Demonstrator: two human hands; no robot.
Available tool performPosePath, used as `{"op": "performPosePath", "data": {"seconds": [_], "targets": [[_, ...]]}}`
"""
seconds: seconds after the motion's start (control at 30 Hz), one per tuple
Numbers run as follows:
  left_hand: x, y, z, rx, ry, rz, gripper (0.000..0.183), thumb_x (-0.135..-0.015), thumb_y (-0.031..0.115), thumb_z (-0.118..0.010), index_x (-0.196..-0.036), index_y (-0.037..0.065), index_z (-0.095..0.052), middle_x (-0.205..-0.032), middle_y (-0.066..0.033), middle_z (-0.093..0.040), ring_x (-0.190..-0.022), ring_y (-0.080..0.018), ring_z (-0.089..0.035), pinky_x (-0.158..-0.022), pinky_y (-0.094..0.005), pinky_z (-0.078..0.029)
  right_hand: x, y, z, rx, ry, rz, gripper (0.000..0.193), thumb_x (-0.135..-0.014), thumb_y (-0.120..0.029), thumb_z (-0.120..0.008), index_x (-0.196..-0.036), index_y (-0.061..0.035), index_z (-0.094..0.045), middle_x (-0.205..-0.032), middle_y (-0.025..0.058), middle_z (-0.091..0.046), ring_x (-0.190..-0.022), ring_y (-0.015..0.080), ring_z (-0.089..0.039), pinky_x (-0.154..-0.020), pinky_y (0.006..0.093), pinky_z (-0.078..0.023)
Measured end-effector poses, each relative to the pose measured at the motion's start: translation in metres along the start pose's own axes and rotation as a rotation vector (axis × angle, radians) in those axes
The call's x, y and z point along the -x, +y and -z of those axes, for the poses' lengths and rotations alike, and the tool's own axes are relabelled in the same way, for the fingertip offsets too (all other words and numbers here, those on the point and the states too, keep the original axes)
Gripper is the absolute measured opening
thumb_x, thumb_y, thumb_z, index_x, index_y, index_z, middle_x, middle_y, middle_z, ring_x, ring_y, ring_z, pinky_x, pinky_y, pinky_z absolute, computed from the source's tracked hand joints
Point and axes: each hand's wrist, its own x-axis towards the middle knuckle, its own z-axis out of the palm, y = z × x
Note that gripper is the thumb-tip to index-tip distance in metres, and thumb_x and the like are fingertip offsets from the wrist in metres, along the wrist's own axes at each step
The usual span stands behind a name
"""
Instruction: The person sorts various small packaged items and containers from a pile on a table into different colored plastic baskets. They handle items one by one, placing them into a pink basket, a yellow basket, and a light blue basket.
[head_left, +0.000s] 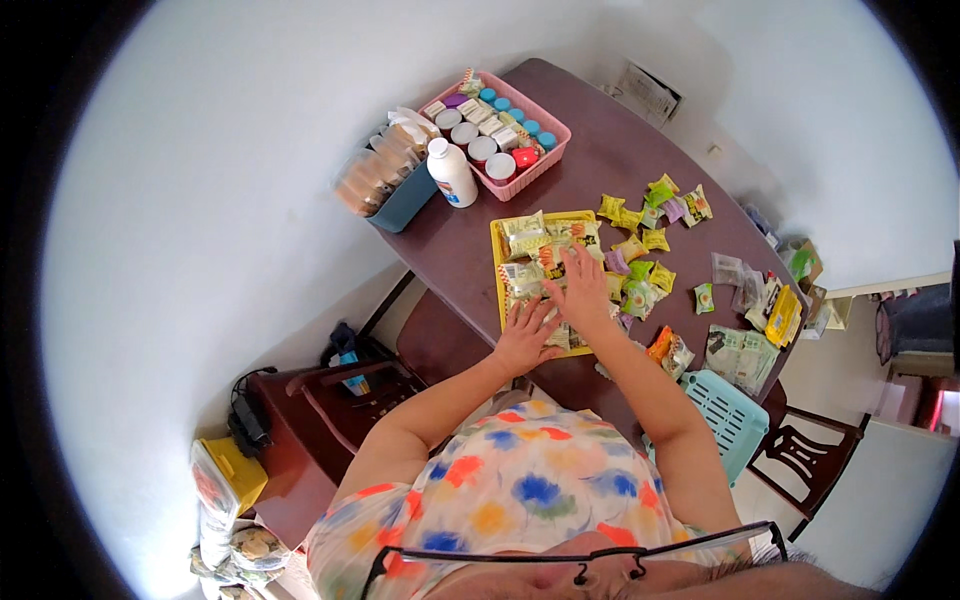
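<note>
A yellow tray (497, 250) near the table's front edge holds several snack packets (523, 236), pale and printed, lying side by side. My left hand (526, 338) rests over the packets in the tray's near part, its fingers spread. Just to its right, my right hand (584, 290) reaches across the tray's right side with fingers stretched out onto the packets. Both hands are open, and neither grips a packet that I can see. Parts of the nearer packets are hidden under the hands. Small wrapped snacks (628, 218) in yellow, green and purple lie loose right of the tray.
Far left on the dark table (640, 150) stand a pink basket (555, 160) of jars and boxes, a white bottle (452, 175) and a blue-grey bin (405, 205) of brown packets. A light-blue basket (735, 415) sits at the near right, by clear packets (740, 355) and an orange packet (660, 344).
</note>
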Motion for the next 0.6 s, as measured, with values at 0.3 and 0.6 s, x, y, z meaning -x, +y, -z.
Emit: {"op": "performPosePath", "data": {"seconds": [0.3,0.6], "targets": [[0.014,-0.015,-0.002,-0.010,0.055,0.103,0.061,-0.085,0.037,-0.062,-0.139,0.019,-0.041,-0.143,-0.0125,-0.032,-0.138,-0.0360,-0.023,-0.109,-0.0596,-0.017,-0.004,0.013,-0.013,0.254,-0.081,0.093,0.062,-0.087,-0.045,-0.059,-0.142,-0.0227,-0.040,-0.152,0.0079,-0.025,-0.138,0.0397,-0.022,-0.102,0.0698,-0.019],[0.008,-0.021,-0.006,0.024,0.012,0.251,0.062,-0.090,0.042,-0.054,-0.143,0.018,-0.036,-0.153,-0.0131,-0.019,-0.142,-0.0389,-0.013,-0.111,-0.0598,-0.013,0.012,0.030,-0.050,0.257,-0.069,-0.024,0.063,-0.089,-0.046,-0.056,-0.145,-0.0243,-0.035,-0.154,0.0089,-0.021,-0.139,0.0403,-0.020,-0.103,0.0682,-0.021]]}}
